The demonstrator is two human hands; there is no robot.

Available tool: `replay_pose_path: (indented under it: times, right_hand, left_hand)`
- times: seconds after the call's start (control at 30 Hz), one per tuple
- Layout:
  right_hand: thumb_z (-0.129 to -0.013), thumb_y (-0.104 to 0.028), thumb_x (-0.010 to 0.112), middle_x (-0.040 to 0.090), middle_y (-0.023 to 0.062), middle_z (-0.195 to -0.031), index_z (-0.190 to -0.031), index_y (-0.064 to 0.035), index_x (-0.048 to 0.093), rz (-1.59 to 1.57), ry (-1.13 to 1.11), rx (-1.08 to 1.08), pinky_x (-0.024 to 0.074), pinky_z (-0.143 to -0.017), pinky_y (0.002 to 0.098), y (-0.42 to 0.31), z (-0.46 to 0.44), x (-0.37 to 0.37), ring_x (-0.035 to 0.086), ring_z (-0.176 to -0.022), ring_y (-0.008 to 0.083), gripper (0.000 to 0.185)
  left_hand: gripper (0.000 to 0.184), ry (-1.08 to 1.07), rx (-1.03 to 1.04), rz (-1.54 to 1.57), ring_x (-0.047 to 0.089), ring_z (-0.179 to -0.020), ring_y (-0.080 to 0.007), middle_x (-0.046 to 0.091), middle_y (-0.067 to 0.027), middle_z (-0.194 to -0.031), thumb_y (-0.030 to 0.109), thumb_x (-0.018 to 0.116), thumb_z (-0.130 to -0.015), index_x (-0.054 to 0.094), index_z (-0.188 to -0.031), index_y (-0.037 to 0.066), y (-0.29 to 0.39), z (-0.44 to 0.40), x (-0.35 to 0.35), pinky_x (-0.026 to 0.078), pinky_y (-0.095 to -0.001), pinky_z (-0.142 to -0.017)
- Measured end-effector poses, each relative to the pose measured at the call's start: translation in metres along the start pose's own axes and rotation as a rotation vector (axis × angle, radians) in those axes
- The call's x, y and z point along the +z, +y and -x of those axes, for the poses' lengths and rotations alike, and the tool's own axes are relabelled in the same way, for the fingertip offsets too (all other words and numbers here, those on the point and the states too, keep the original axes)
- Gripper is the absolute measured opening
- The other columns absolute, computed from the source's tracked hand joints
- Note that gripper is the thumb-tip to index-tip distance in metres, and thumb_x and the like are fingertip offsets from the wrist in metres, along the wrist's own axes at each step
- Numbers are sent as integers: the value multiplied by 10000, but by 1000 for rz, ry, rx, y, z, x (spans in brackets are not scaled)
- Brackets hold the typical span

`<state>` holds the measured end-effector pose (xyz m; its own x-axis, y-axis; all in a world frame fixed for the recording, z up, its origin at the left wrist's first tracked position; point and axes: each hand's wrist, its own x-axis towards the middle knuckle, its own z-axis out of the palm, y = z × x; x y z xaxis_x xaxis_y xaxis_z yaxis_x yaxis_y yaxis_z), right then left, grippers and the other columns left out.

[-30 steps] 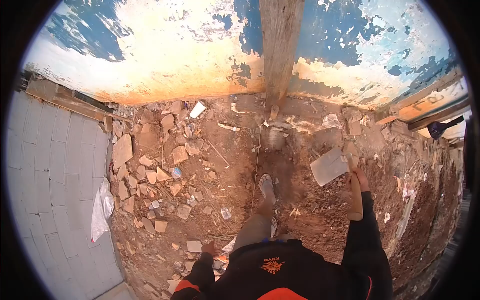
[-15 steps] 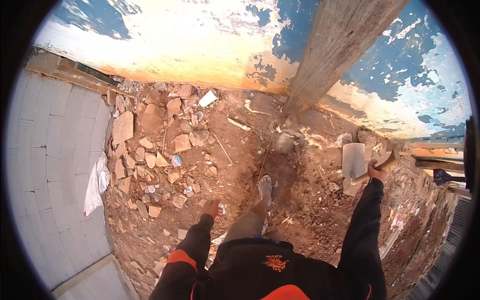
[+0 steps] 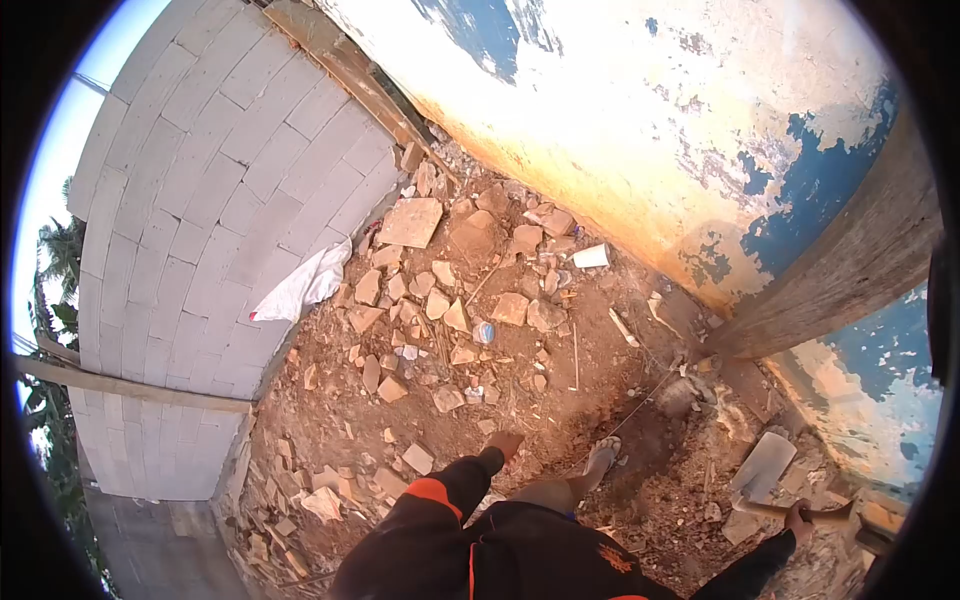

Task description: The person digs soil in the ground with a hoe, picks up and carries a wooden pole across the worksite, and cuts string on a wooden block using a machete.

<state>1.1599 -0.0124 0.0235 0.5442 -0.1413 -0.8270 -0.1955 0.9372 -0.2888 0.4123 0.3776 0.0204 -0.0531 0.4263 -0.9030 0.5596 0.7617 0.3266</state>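
Gripping the wooden handle [image 3: 834,514] of a hoe [image 3: 762,468], the right hand [image 3: 798,519] had its fingers closed around the wood at the lower right of the view. The hoe's wide blade [image 3: 772,456] hung over or rested on the dirt floor [image 3: 560,405], which of the 2 could not be told, near the base of a painted wall [image 3: 620,140]. Well apart from the hoe, the left hand [image 3: 506,443] was in front of the body; how far its fingers were open, and whether they held anything, could not be told. Between the 2 hands, 1 foot [image 3: 603,457] stood on the dirt. Near the hoe, a thick wooden post [image 3: 840,285] leaned beside the painted wall. Farther left, broken stones [image 3: 411,223] lay scattered, with 1 white cup [image 3: 591,257] on its side near the same wall. Beyond the stones, a white sack [image 3: 308,285] lay against a grey block wall [image 3: 225,190], which 1 long plank [image 3: 135,387] crossed.
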Motion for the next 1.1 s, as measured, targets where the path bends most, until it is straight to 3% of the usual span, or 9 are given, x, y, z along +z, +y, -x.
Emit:
replay_pose_path:
  times: [0.43, 0.5, 0.6, 0.77, 0.83, 0.93, 1.0, 1.07, 1.1]
  right_hand:
    - [-974, -271, 483, 622, 185, -1176, -1205, -2, 594, 217, -145, -160, 580, -821, 499, -11, -7, 57, 622, -1046, 312, 371]
    - [-963, -286, 507, 635, 184, -1177, -1212, -13, 602, 222, -106, -109, 578, -851, 495, 2, -6, 63, 633, -1049, 314, 382]
    - [-929, -320, 577, 665, 166, -1122, -1196, -50, 632, 224, 6, -14, 554, -894, 484, 18, 3, 67, 652, -999, 318, 384]
    - [-798, -469, 690, 586, 213, -1250, -1297, -41, 552, 1878, -237, -829, 525, -936, 445, 50, 23, 37, 539, -1188, 370, 672]
    - [-771, -498, 712, 570, 222, -1276, -1318, -39, 536, 2220, -274, -1023, 519, -944, 437, 63, 27, 28, 516, -1226, 380, 735]
    - [-925, -365, 579, 585, 249, -1203, -1251, 35, 548, 2199, -627, -1019, 566, -875, 473, 73, 1, 45, 580, -1102, 345, 517]
    - [-829, -593, 616, 652, 265, -1120, -1216, 40, 596, 2428, -438, -1261, 518, -901, 432, 100, 117, 41, 607, -1108, 399, 742]
    - [-772, -627, 667, 649, 334, -1038, -1145, 126, 598, 2294, -301, -1395, 511, -864, 452, 108, 133, 35, 639, -1037, 422, 843]
    - [-754, -629, 689, 637, 369, -1000, -1083, 172, 596, 2221, -295, -1407, 517, -840, 454, 114, 151, 34, 649, -1002, 430, 870]
  left_hand:
    - [432, 5, -12, -1, 532, -438, -196, 595, -120, -637, 430, 572, -917, 573, -956, 0, -7, -14, 2, 426, -356, -363]
    - [485, 59, 67, -60, 640, -488, -233, 646, -131, -623, 418, 542, -897, 643, -792, -44, 2, -2, 10, 503, -377, -419]
    - [482, 52, 98, -35, 640, -485, -228, 650, -134, -620, 414, 551, -896, 648, -789, -47, 3, 2, 12, 499, -364, -411]
    - [473, 42, 120, 45, 640, -489, -222, 653, -134, -625, 411, 561, -890, 650, -801, -45, -17, 13, 2, 498, -358, -410]
    - [454, 97, 108, 40, 634, -483, -224, 648, -131, -621, 404, 557, -889, 646, -843, -39, -33, 25, -8, 493, -359, -403]
    - [411, 43, 8, 97, 621, -476, -233, 647, -153, -648, 387, 551, -889, 615, -952, -15, -72, 26, -25, 468, -358, -401]
    - [365, 19, -127, 287, 563, -438, -216, 578, -122, -577, 382, 554, -887, 579, -941, 22, -106, 21, -31, 424, -334, -389]
    - [300, -398, -286, 743, 462, -405, -191, 485, -88, -551, 366, 515, -908, 514, -893, 66, -178, -24, -53, 355, -324, -372]
    - [291, -205, -253, 523, 419, -403, -185, 450, -78, -561, 365, 490, -920, 497, -891, 75, -161, 7, -41, 341, -333, -371]
